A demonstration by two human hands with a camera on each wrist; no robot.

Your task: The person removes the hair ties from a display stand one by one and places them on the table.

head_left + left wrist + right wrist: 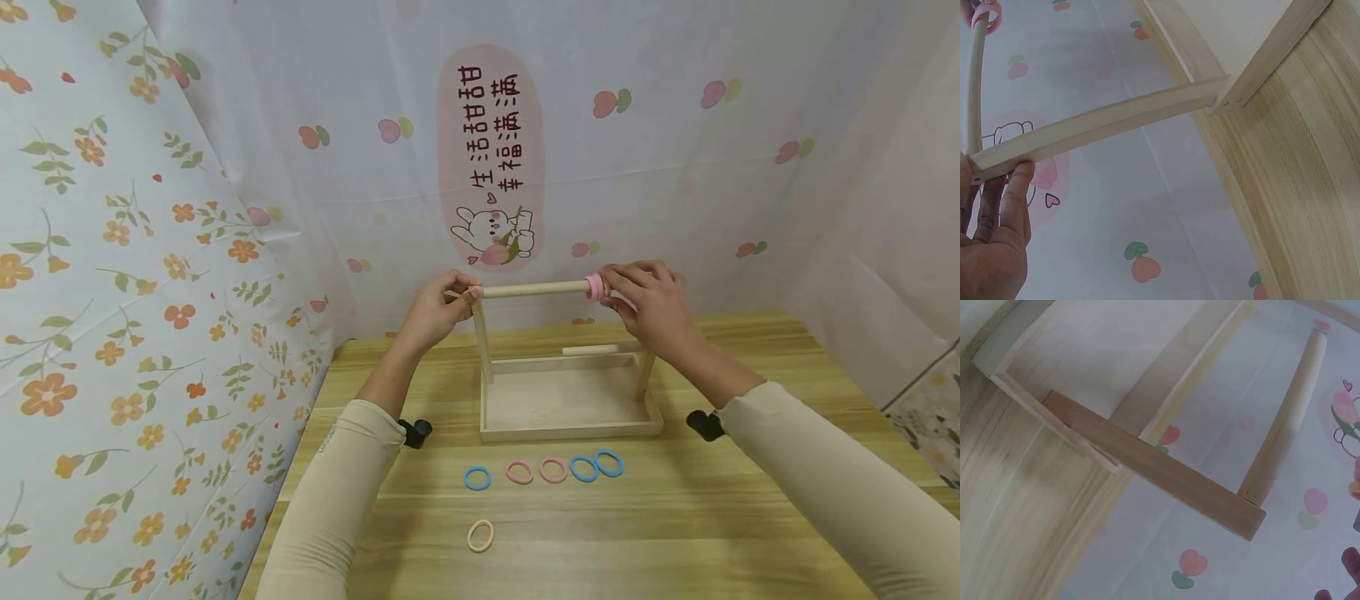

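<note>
Two hands up on the rod (534, 289): left hand (438, 310) pinches its left end, right hand (647, 302) grips the pink bands (595, 287) at the right end. Risk: uneven pull tips the rack (570, 392), or bands snap off.

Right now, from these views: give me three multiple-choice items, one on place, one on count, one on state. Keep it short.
1. Where are the pink bands?
A. in the tray
B. on the rod's right end
C. on the table

2. How many blue bands lie on the table?
A. one
B. three
C. five

3. What is the left hand doing?
A. holding the rod end
B. resting flat
C. lifting a band

B: they sit by the right hand.
B: three blue rings in the row.
A: its fingers grip the frame top.
</note>
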